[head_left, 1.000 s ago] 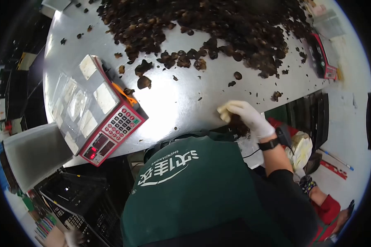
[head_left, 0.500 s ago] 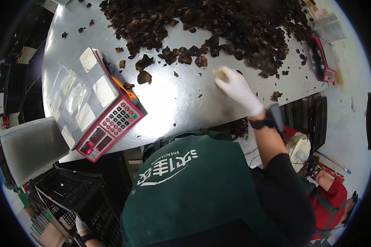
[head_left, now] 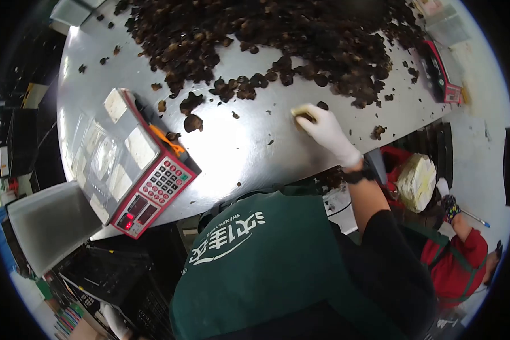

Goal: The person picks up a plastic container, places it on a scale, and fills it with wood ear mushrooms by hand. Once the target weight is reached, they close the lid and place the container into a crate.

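Observation:
My right hand [head_left: 326, 129], in a white glove, is just above the metal table [head_left: 255, 136], near its front edge. Its fingers are curled in towards the thumb. A dark patch shows between them, too small to make out. Close behind the knuckles lies a piece of wood ear mushroom [head_left: 322, 106]. A large heap of brown-black wood ears [head_left: 255, 34] covers the far side of the table, with loose pieces in front. Low at the left, beside a black crate, a white-gloved hand [head_left: 114, 322] looks like my left one; its fingers cannot be made out.
A red-framed scale [head_left: 158, 184] stands at the left with an orange-handled tool [head_left: 167, 140] beside it. A grey bin [head_left: 56, 224] and black crates [head_left: 107, 277] are further left. Another scale [head_left: 439, 73] is at the right. A person in red [head_left: 456, 260] is at the lower right.
The whole view has shifted a little. My right hand stays over about the same spot, its fingers more curled. The person in red has moved slightly.

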`<state>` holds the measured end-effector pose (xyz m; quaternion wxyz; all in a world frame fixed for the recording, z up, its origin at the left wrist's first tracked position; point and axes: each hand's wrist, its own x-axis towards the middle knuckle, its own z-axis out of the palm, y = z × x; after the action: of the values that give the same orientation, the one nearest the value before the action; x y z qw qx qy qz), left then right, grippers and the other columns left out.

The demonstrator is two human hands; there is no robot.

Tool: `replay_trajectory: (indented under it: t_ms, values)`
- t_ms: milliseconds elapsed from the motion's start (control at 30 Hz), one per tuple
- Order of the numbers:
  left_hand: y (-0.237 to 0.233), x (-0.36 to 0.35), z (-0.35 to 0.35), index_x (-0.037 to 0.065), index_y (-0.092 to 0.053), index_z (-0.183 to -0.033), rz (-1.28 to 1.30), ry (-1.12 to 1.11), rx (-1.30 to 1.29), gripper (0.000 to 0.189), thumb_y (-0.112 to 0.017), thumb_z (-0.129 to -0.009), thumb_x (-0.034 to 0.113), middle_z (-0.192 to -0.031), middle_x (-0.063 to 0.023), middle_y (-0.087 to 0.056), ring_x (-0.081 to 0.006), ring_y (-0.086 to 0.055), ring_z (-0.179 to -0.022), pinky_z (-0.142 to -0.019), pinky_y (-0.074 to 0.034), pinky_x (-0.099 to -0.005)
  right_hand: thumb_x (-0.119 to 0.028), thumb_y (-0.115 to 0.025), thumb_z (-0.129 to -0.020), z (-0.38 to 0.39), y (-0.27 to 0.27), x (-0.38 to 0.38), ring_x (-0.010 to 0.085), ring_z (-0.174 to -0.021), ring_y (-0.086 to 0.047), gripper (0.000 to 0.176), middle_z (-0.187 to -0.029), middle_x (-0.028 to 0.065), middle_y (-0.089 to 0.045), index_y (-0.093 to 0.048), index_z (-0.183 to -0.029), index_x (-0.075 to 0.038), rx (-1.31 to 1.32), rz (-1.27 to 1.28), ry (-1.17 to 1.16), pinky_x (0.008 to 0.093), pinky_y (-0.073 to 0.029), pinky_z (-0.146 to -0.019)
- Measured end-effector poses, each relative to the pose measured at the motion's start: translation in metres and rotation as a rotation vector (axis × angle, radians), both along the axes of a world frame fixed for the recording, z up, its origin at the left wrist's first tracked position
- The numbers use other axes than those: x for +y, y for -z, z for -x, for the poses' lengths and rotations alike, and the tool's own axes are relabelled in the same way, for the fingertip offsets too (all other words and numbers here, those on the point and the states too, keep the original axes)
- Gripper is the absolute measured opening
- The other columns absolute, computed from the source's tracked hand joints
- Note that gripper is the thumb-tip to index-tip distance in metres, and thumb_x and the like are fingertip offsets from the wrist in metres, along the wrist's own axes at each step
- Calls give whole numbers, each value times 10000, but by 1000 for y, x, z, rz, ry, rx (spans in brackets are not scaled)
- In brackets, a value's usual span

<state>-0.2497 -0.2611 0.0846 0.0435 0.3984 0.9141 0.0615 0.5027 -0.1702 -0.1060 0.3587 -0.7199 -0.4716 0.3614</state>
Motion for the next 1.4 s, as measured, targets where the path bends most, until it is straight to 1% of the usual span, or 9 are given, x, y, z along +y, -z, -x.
replay_trajectory:
  t_ms: [167,333,400,500,633,667,800,1100,1400]
  values:
    - [-71,44,-110,-39,-661,-1081,-924,387,-6,186,-628,-955,94,-980,-130,-701,-239,-654,-842,-763,-553,-380,-134,-627,-941,-51,-28,-93,70,-614,-602,136,-716,20,-654,-709,-949,-26,92,419,11,230,-466,-544]
    - [-39,100,-270,-63,-621,-1154,-737,969,109,255,-524,-1039,142,-1083,-178,-681,-247,-679,-888,-754,-552,-351,-96,-557,-973,-66,-38,-100,88,-652,-628,158,-804,42,-692,-686,-1001,-10,335,422,177,218,-477,-569]
    - [-6,113,-306,-60,-643,-1207,-532,893,-170,253,-550,-979,-1,-1096,-149,-701,-209,-658,-1033,-934,-494,-315,-45,-534,-957,-48,-46,-79,94,-678,-636,164,-854,59,-707,-687,-1007,-9,453,282,274,223,-484,-594]
    - [36,165,-358,-54,-655,-1152,-421,1057,-558,234,-561,-937,-49,-1043,-162,-693,-226,-662,-995,-917,-502,-328,36,-496,-901,-46,-21,-45,94,-710,-641,226,-911,74,-711,-691,-1007,-5,349,104,148,242,-500,-629]
    - [82,216,-428,5,-612,-1248,-97,1304,-553,355,-618,-896,50,-1165,-208,-643,-363,-622,-1097,-975,-487,-403,67,-499,-836,-54,22,36,236,-859,-689,283,-987,98,-725,-710,-998,-29,-275,-397,118,312,-544,-813]
    - [98,225,-440,25,-580,-1302,-21,1344,-482,429,-638,-881,88,-1243,-224,-613,-398,-589,-1159,-999,-477,-431,-25,-568,-843,-51,18,57,314,-1070,-639,306,-1178,115,-681,-703,-1113,-80,-323,-354,106,347,-509,-950]
    - [183,251,-472,96,-481,-1412,-187,1330,-177,586,-597,-840,40,-1423,-277,-453,-504,-492,-1235,-1009,-478,-512,-308,-711,-816,-23,33,107,317,-1273,-499,527,-1403,112,-526,-619,-1326,-213,-802,-241,-57,476,-437,-1040]
    - [213,256,-482,47,-548,-1004,-116,1177,-237,186,-629,-841,86,-1009,-200,-555,-376,-623,-885,-738,-542,-465,-198,-746,-814,14,41,88,248,-879,-669,329,-1069,54,-659,-713,-1139,-154,-481,-367,123,339,-547,-748]
    - [192,278,-520,96,-600,-1176,-249,1377,-358,386,-645,-795,54,-1043,-176,-583,-366,-613,-915,-777,-527,-449,-145,-709,-828,63,22,98,257,-867,-691,246,-1194,34,-639,-706,-1073,-153,-456,-280,-320,349,-565,-737]
